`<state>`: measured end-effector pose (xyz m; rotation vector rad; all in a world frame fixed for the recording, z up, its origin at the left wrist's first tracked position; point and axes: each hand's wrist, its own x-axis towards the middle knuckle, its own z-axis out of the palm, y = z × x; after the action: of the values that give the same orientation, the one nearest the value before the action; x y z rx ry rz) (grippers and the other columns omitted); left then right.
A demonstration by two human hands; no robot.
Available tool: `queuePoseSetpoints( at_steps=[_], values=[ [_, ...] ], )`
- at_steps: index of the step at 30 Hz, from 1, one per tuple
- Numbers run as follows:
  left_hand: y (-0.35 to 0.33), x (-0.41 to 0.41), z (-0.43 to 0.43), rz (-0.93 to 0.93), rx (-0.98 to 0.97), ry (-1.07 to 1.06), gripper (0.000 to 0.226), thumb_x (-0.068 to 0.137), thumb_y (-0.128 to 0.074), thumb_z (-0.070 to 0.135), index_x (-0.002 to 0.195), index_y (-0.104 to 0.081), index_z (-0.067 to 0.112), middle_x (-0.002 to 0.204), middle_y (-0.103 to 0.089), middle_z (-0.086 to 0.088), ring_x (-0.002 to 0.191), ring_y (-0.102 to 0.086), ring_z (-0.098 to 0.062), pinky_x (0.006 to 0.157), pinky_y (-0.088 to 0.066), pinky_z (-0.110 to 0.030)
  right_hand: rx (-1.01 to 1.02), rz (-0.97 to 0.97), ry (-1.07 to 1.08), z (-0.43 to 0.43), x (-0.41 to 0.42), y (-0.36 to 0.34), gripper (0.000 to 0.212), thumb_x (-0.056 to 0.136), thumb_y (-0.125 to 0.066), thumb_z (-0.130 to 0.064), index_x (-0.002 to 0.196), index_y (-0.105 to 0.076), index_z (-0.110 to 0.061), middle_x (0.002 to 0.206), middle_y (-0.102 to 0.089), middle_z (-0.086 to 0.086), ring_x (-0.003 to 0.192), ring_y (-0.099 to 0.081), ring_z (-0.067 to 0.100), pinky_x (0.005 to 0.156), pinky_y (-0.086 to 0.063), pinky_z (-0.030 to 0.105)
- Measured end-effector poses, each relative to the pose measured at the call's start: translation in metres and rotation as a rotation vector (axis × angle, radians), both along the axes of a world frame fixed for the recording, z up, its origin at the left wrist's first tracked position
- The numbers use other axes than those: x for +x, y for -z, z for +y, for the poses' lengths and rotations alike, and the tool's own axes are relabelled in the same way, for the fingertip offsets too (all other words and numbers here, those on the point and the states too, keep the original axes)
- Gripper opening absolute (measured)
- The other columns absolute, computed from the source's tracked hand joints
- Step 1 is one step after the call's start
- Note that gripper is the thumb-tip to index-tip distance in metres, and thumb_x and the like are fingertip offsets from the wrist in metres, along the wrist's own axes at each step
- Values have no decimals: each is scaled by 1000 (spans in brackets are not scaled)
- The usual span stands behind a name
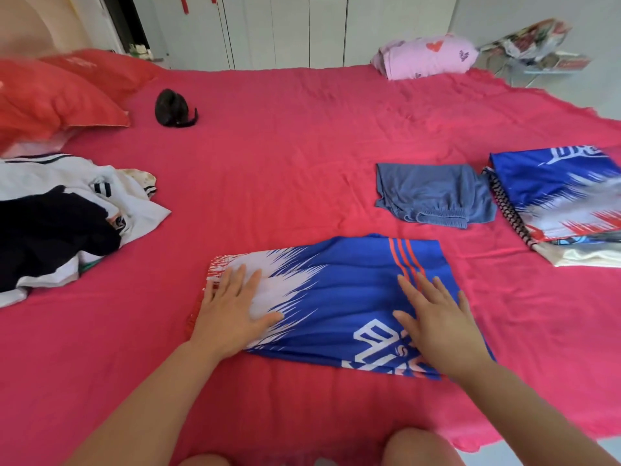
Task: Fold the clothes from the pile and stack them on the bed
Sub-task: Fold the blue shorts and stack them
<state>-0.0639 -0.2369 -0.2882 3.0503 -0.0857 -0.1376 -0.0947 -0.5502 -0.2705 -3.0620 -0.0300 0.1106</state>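
A blue, white and red sports garment (339, 290) lies folded flat on the pink bed sheet (285, 163) in front of me. My left hand (232, 311) presses flat on its white end with straight fingers. My right hand (437, 321) lies flat on its blue end near the white lettering. A pile of unfolded white and black clothes (64, 216) sits at the left. On the right, a stack (564, 200) has a matching blue garment on top. Folded grey-blue shorts (437, 195) lie beside that stack.
Red pillows (57, 95) rest at the far left, a small black object (173, 108) near them. A pink heart-print pillow (426, 57) lies at the far edge, white wardrobe doors (285, 28) behind. My knees (416, 449) show at the bed's near edge.
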Motion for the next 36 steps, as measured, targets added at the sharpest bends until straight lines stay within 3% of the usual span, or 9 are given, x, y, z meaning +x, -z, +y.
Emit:
queuePoseSetpoints(
  at_steps=[3,6,9,15,20,24,28,32,36],
  values=[
    [-2,-7,4,-106,-97,-129,95,71,-16,79,149,-9,26,158,-3,-1,145,2,-20,116,-1,-41,-34,134,-49,6,-7,19,97,61,28,-77,146,4,-38,158,1,-5,145,2,21,115,-6,48],
    [-6,-10,12,-146,-245,-298,78,88,-46,56,149,-13,19,157,-9,-8,144,-8,-26,115,-15,-42,-77,200,15,12,-2,19,71,84,0,-70,147,1,-37,158,1,-4,145,1,23,114,-8,51],
    [-10,-9,18,-94,-360,-456,83,87,-51,52,149,-11,14,154,-18,-15,139,-23,-32,108,-28,-45,47,5,-12,34,10,3,57,96,-27,-50,147,-7,-36,158,-5,-1,145,-1,21,115,-6,47],
    [-15,7,27,17,-621,-664,68,83,-66,40,129,-44,-5,129,-52,-24,117,-51,-36,94,-41,-41,-32,179,-140,54,2,33,98,61,33,-74,147,4,-37,158,5,-4,145,4,24,115,-5,48],
    [-38,6,30,134,-1337,-809,15,76,-73,3,87,-64,-4,60,-68,-10,48,-64,-18,51,-53,-26,142,120,-98,51,15,4,54,97,-35,-45,147,-20,-30,155,-17,-1,144,-13,18,116,-14,40],
    [-71,5,-10,-9,-1397,-581,19,76,-70,-1,93,-63,4,85,-67,-16,62,-62,-21,60,-52,-29,589,-6,-83,57,15,-27,48,96,-45,-33,141,-38,-21,146,-39,-1,134,-35,12,106,-24,19],
    [-94,1,-76,-99,-1392,-304,31,74,-70,-2,95,-67,20,83,-67,-3,64,-62,-10,64,-54,-25,1127,147,63,65,15,-57,42,96,-41,-41,135,-43,-27,134,-50,-4,123,-49,13,102,-38,27],
    [-102,-16,-141,-31,-1353,-65,45,79,-63,-8,104,-56,29,80,-60,14,69,-59,5,62,-43,-3,1631,359,235,46,18,-72,47,91,-35,-58,111,-61,-24,99,-67,0,84,-66,12,64,-52,25],
    [-91,-25,-176,150,-1304,-1,43,82,-56,-8,120,-56,13,98,-60,6,92,-58,-9,81,-47,-14,1737,276,324,7,24,-73,23,95,-47,-19,97,-64,-4,79,-67,13,65,-65,20,58,-55,25]
  ],
)
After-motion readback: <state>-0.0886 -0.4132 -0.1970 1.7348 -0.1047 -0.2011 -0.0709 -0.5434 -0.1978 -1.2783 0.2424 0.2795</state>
